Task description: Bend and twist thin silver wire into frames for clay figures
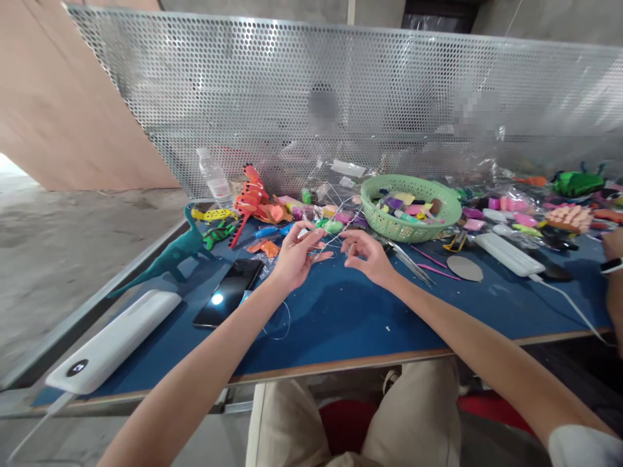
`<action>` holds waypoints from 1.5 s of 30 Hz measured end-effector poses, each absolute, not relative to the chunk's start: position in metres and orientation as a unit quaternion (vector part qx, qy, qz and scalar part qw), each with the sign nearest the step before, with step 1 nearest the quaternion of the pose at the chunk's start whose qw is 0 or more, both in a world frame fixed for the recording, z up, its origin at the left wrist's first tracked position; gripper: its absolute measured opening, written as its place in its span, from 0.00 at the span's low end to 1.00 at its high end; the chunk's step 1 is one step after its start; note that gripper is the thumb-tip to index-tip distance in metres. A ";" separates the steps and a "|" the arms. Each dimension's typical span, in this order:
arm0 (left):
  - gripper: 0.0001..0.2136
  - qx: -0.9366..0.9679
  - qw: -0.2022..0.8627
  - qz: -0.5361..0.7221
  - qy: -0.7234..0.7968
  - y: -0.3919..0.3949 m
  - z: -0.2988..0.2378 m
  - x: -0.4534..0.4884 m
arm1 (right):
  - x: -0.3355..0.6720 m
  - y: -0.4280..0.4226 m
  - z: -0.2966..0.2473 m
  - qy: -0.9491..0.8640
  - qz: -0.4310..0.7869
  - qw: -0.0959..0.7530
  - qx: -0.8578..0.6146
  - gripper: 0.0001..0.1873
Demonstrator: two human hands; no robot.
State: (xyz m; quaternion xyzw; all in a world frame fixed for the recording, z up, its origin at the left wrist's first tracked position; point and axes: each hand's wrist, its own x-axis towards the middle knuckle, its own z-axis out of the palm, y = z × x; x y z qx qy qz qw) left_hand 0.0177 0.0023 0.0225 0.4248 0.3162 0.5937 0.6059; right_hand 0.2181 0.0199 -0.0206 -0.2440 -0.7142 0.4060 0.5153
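Thin silver wire, twisted into a frame with several loops and loose ends (pixel 346 222), stands up over the blue table in front of me. My left hand (pixel 298 256) is closed on its lower left part, thumb and fingers pinching the wire. On the other side, my right hand (pixel 366 255) is beside the frame with bent fingers, thumb and index finger apart. Its fingertips are close to the wire; whether they touch it I cannot tell. Behind the hands lie a green clay lump (pixel 329 226) and a blue clay piece (pixel 267 231).
A green basket (pixel 413 228) holds clay packets. Metal wires (pixel 411 263) lie right of my hands. Left are a phone (pixel 228 292), white power bank (pixel 114 340), teal dinosaur (pixel 170 256) and red-orange figure (pixel 250 198). A perforated metal screen (pixel 272 84) stands behind. Another person's wrist (pixel 614 279) shows right.
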 end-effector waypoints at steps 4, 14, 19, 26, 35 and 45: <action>0.20 0.412 0.602 0.604 0.320 0.001 0.018 0.024 | 0.217 0.023 -0.021 -0.669 0.410 0.552 -0.282 0.19; 0.16 0.470 0.581 0.568 0.345 -0.002 0.007 0.032 | 0.225 0.021 -0.016 -0.698 0.291 0.555 -0.345 0.14; 0.17 0.648 0.438 0.495 0.379 0.004 0.001 0.025 | 0.245 0.033 -0.013 -0.709 0.274 0.545 -0.353 0.13; 0.19 0.837 0.089 0.415 0.344 0.011 0.004 0.012 | 0.262 0.041 -0.009 -0.761 0.211 0.514 -0.336 0.12; 0.17 0.868 0.017 0.372 0.328 0.014 0.003 0.007 | 0.260 0.037 -0.008 -0.778 0.179 0.516 -0.311 0.10; 0.19 0.848 0.200 0.334 0.359 0.014 0.012 0.004 | 0.261 0.038 -0.009 -0.772 0.193 0.492 -0.354 0.14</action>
